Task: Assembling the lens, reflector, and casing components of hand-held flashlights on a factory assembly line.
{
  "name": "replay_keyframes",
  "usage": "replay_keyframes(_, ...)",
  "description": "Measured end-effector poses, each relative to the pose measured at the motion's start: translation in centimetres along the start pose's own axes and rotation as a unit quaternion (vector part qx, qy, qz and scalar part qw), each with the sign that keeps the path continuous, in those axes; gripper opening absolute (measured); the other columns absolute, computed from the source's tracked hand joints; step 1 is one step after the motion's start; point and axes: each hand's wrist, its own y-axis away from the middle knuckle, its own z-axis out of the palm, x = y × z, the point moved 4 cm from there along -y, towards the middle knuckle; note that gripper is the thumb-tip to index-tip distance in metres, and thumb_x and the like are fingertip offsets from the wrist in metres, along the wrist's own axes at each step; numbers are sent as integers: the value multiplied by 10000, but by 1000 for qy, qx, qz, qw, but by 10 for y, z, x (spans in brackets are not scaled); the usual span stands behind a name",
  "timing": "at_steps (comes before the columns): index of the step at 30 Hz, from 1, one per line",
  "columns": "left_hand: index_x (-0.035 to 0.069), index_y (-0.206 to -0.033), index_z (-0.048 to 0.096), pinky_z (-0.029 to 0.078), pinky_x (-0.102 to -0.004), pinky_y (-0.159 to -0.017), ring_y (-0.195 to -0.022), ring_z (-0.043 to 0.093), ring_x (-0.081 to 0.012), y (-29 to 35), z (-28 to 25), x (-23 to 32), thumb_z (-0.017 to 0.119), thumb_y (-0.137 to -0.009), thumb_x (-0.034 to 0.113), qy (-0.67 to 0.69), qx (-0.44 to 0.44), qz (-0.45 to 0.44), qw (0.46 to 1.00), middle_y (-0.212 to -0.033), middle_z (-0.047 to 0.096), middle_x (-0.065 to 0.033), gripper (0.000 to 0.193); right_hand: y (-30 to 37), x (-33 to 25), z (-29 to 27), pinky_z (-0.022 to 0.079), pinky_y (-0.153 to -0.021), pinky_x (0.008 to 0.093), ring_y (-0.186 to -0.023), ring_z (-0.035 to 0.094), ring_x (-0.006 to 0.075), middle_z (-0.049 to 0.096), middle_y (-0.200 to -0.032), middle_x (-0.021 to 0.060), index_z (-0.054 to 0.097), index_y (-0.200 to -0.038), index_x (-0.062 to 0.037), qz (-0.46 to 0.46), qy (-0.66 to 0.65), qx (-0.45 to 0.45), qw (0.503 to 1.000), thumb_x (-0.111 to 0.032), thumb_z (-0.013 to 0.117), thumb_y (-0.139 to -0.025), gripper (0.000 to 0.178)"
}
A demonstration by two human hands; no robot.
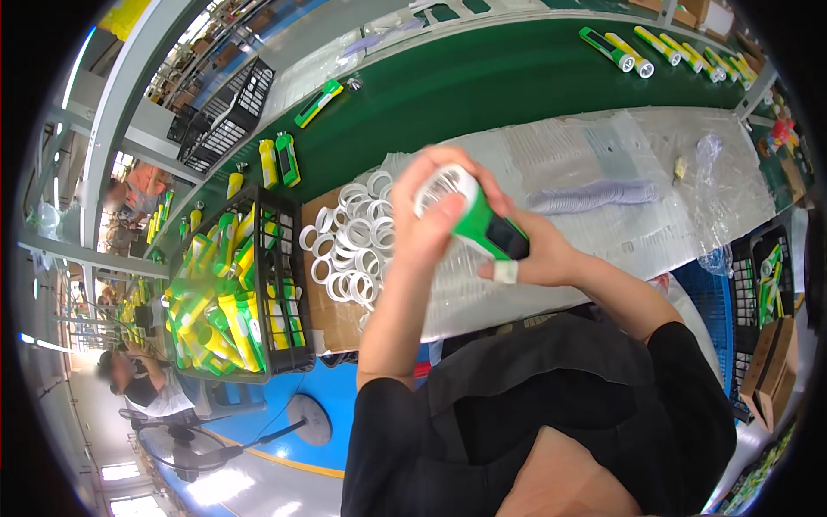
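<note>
Both of my hands hold one green and white flashlight (479, 226) with a dark panel on its side, tilted over the bench. My left hand (422, 215) is closed around its wide head, thumb across the white ring (446, 189) at the front. Around the body's lower end my right hand (547, 250) is wrapped, with a pale strip on its thumb. Just left of my hands, a pile of loose white rings (349, 237) lies on brown cardboard (332, 323). To the right is a row of stacked thin clear-white discs (594, 196).
A black crate (289, 336) full of green and yellow flashlights stands at the left. More flashlights (642, 53) lie on the green conveyor belt (448, 90) beyond the plastic-covered bench (551, 151). A fan (181, 448) and another person (151, 383) are at lower left.
</note>
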Motion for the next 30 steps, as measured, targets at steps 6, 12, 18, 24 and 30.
replay_keyframes(6,-38,-1036,509,593,-451,-666,-668,662,-268,7,41,-6,744,-768,314,186,-171,-9,968,-770,623,-206,501,28,9,26,403,-442,252,-499,505,137,496,-617,54,480,-987,-72,194,-418,-264,848,-328,784,-788,444)
replay_keyframes(12,-28,-1070,513,579,-419,-696,-712,659,-258,-6,24,-28,563,-912,483,91,-83,-45,991,-811,615,-175,538,26,18,17,435,-475,278,-548,556,160,527,-656,77,468,-1073,-64,201,-479,-200,831,-416,769,-809,533)
replay_keyframes(18,-52,-1229,538,506,-423,-909,-1051,632,-312,-12,3,-41,232,-997,625,-59,84,-117,988,-1132,640,-233,778,21,42,-30,492,-634,306,-675,629,228,604,-799,136,517,-1182,-10,179,-247,93,948,-583,518,-930,625)
replay_keyframes(24,-53,-1334,486,472,-418,-960,-1118,604,-310,-11,-2,-45,210,-985,650,-52,80,-169,981,-1221,618,-227,832,27,56,-29,491,-603,330,-648,611,230,611,-758,158,545,-1187,-22,190,-546,-59,814,-708,417,-897,755)
replay_keyframes(30,-59,-1338,480,531,-375,-894,-1087,630,-259,-5,7,-46,534,-957,511,-81,45,-138,986,-1181,634,-197,688,28,43,-27,483,-575,303,-640,598,156,605,-759,74,551,-1155,-38,157,-85,54,982,-403,718,-840,510)
